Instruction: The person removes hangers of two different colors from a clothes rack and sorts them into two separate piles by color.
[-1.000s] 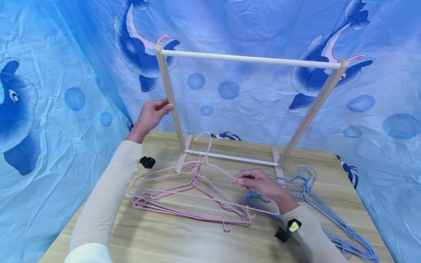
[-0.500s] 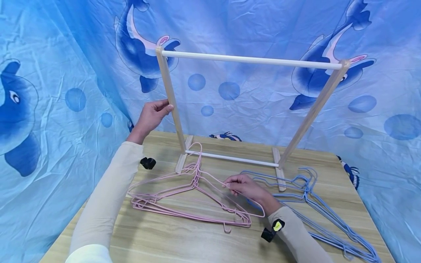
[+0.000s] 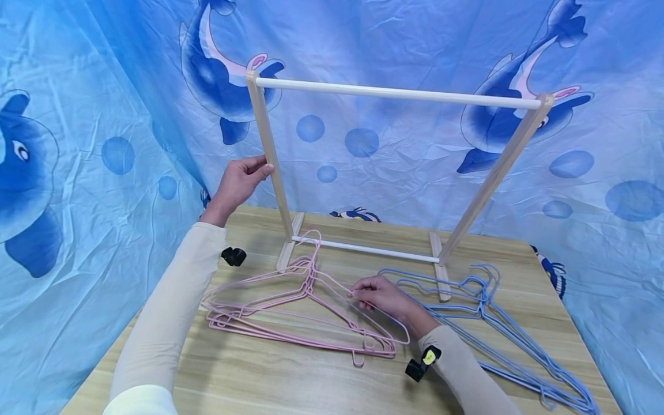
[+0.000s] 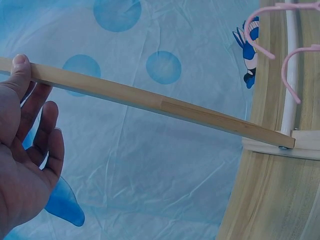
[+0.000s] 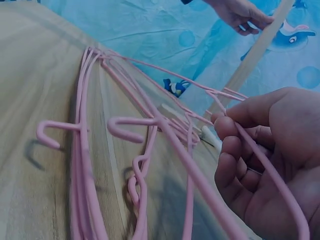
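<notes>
My left hand (image 3: pixel 238 184) pinches the left wooden upright (image 3: pixel 263 118) of a small garment rack; in the left wrist view the thumb (image 4: pixel 20 75) lies over the post, and the other fingers are loosely bent beneath it. With thumb and fingertips, my right hand (image 3: pixel 381 297) grips the right shoulder of a pink clothes hanger (image 5: pixel 280 184). This hanger is tilted close over several other pink hangers (image 5: pixel 82 175) lying bunched on the table, overlapping them in the head view. Its hook points toward the rack's lower white bar (image 3: pixel 363 249).
Several blue hangers (image 3: pixel 482 300) lie stacked on the right of the wooden table (image 3: pixel 259 386), partly behind my right forearm. The rack's white top rail (image 3: pixel 394 92) carries nothing. A blue dolphin-print curtain (image 3: pixel 337 150) hangs behind and at both sides.
My right hand has moved left and slightly down, bringing the pink hanger lower over the pile; it barely moved in the last half second. The left hand has stayed on the upright.
</notes>
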`<state>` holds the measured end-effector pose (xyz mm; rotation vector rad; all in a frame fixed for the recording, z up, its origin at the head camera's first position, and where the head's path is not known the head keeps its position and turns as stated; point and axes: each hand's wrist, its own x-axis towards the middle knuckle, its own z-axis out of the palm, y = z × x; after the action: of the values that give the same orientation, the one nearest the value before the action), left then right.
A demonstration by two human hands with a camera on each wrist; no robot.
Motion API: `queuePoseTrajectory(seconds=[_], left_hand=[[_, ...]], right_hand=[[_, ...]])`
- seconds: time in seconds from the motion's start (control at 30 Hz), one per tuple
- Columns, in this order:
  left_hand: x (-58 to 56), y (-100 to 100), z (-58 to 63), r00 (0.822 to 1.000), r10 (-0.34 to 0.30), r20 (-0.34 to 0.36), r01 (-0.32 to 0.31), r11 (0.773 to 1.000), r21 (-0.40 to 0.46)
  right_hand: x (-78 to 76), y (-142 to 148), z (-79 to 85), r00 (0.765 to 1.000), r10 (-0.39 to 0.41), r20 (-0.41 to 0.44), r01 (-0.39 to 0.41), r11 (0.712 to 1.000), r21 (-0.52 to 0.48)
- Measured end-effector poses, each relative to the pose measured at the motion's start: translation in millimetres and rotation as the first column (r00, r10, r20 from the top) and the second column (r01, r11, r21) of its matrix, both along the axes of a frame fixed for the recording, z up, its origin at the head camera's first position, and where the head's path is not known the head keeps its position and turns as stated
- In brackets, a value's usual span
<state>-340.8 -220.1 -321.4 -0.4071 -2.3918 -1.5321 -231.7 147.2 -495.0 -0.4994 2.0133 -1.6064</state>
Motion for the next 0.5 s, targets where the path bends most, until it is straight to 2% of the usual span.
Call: queuePoseTrajectory(seconds=[0.23,0.5], left_hand=[[0.7,0.1,-0.8,1.0,0.002,-0.005,-0.002,1.0,-0.008],[0.6,-0.4,-1.4,1.0,0.003,-0.006,-0.004,1.0,-0.005]], right_hand=[[-1.9,-2.5,-2.9,0.999,-0.029,-0.018,0.03,0.999,0.046],[-2.7,-6.9,-10.9,0.988,-0.059,-0.146,0.083,0.984,0.158]])
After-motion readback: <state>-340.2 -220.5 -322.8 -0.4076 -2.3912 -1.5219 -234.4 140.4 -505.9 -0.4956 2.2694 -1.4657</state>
